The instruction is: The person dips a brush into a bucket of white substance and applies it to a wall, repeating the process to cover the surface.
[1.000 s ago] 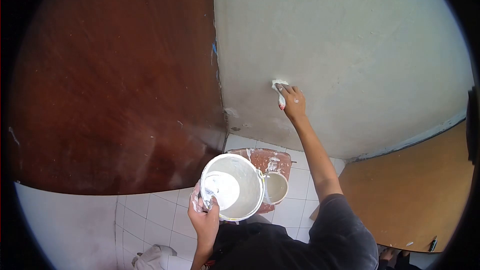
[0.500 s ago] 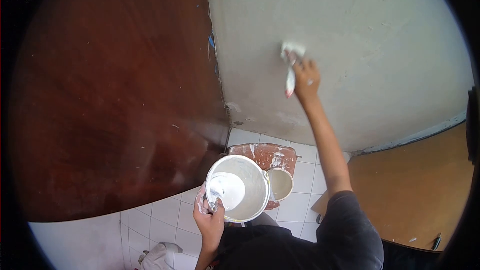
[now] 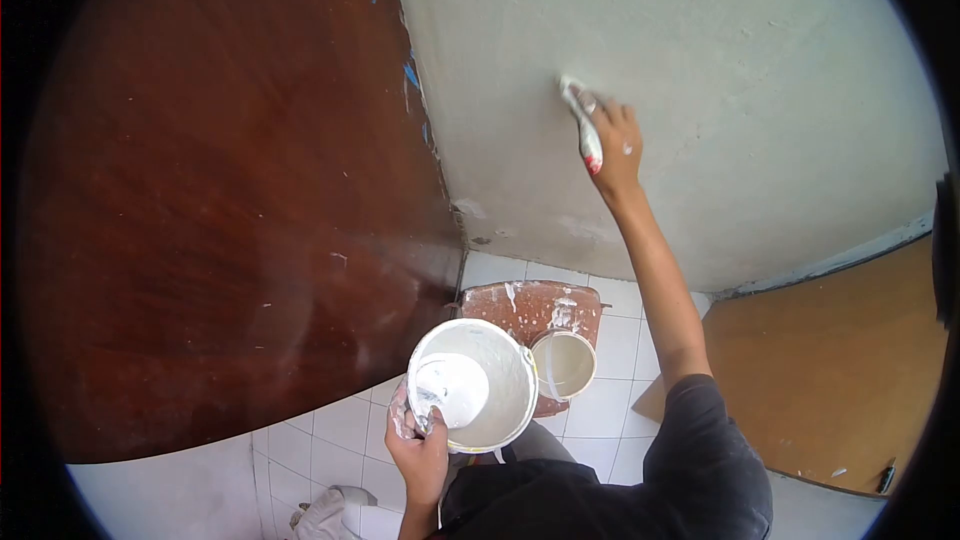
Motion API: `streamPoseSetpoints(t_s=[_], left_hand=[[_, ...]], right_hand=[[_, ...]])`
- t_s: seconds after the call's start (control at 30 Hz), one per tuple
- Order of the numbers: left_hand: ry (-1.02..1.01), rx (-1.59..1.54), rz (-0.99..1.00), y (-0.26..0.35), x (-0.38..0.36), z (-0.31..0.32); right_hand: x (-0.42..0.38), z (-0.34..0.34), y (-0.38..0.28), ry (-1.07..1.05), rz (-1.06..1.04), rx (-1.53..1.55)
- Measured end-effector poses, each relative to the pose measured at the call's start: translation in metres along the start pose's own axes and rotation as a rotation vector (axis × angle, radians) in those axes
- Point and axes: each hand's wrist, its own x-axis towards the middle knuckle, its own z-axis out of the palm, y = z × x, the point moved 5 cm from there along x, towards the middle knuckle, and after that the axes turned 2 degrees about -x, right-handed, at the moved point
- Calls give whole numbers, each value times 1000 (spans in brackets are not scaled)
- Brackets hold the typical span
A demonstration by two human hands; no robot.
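Your right hand point(image 3: 622, 145) has its fingers clamped on the brush point(image 3: 590, 142), whose head reaches past them at the wall point(image 3: 760, 90), red handle end beside your palm. Your left hand point(image 3: 419, 455) grips the bucket point(image 3: 510, 380) by its rim, thumb inside.

The brush handle point(image 3: 588, 137) is white with red end

Dark brown glossy wood panel point(image 3: 230, 190) on left, lightly scuffed, tan wood panel point(image 3: 830, 370) lower right, dark pen-like item point(image 3: 887, 477) near its bottom edge, white floor tiles point(image 3: 600, 410), pale crumpled fabric point(image 3: 330, 517) bottom left, paint-spattered red-brown seat point(image 3: 530, 315).
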Motion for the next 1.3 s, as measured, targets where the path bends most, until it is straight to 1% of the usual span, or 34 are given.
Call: streamPoseSetpoints(t_s=[0.1,0.13,0.17,0.23,0.37,0.4,0.5,0.6,0.67,0.77,0.8,0.9,0.93,1.0,1.03,1.07,1.17,1.27,1.3], left_hand=[[-7,10,11,-9,0,-2],[-7,8,6,-13,1,-3],[-8,6,2,-18,1,-5],[-19,-7,-8,-22,2,-5],[-50,-18,-15,-33,4,-8],[-55,-21,-22,-36,5,-8],[-62,-11,-56,-48,7,-13],[-73,13,-95,-56,6,-19],[-88,24,-97,-60,6,-22],[-119,42,-80,-67,5,-27],[-126,46,-77,-72,7,-27],[-143,65,-71,-76,7,-31],[-148,73,-70,-79,6,-33],[-137,69,-52,-82,6,-36],[-129,65,-37,-82,7,-36],[-119,68,-28,-81,8,-37],[-99,53,-26,-72,6,-35],[-102,29,-20,-53,7,-30],[-110,28,-2,-44,7,-26]], right_hand=[[12,-14,-7,156,-1,-40],[1,-10,-9,119,3,-124],[-17,4,-7,92,-22,-144],[-67,47,2,39,-66,-183],[-174,126,7,-285,-46,-92],[-184,134,6,-355,-36,-57],[-191,147,16,-450,27,-18],[-134,99,12,-306,95,8],[-98,65,1,-155,99,-52],[-76,45,-8,116,62,-62],[-85,58,-4,126,38,-112],[-136,100,-6,54,36,-147],[-160,119,-5,-21,25,-142],[-208,158,-1,-249,66,-128],[-223,167,-2,-343,94,-107],[-233,176,-1,-441,121,-86],[-249,207,22,-620,243,40],[-225,183,26,-531,250,272],[-215,170,31,-510,385,347]])
